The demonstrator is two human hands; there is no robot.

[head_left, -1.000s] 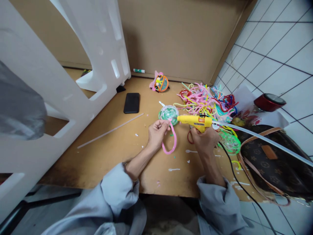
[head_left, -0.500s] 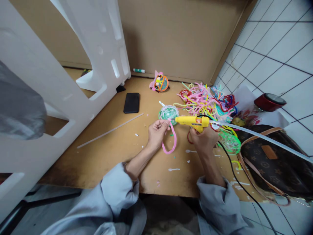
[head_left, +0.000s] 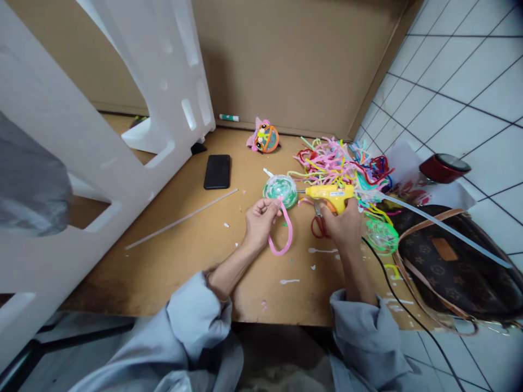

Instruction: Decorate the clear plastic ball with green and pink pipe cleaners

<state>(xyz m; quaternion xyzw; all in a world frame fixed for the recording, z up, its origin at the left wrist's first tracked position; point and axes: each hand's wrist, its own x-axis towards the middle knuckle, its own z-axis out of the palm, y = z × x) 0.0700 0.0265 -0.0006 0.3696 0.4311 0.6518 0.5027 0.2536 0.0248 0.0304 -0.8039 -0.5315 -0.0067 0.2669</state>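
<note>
The glue gun (head_left: 330,192) is pulled back to the right since the earlier frame. Its nozzle, then close to the top of the pink loop (head_left: 287,239), is now held apart from it, just beside the right edge of the green disc (head_left: 280,190). The gun is gripped by the right hand (head_left: 344,226), fingers curled tight round the handle, barrel level and pointed left. A clear glue stick (head_left: 441,228) is seen jutting from its back, slanted right over the brown bag (head_left: 449,267). A black cord (head_left: 392,294) is trailed from under that hand off the worktop (head_left: 171,261) edge.

The pink loop is pinched at its top end by the left hand (head_left: 258,222), thumb and fingertips pressed together. The rest of it is laid flat on the worktop, just below the disc.

Red scissors (head_left: 317,227) are partly hidden under the right hand. A second green disc (head_left: 381,236) is set just right of it. Coloured pipe cleaners (head_left: 339,163) are heaped behind the gun. Further back a phone (head_left: 217,171), a small toy (head_left: 265,138) and a marker (head_left: 229,117) are seen. A long clear stick (head_left: 182,219) is laid at left, near a white foam frame (head_left: 102,136). A red tin (head_left: 443,167) is seen at right.
</note>
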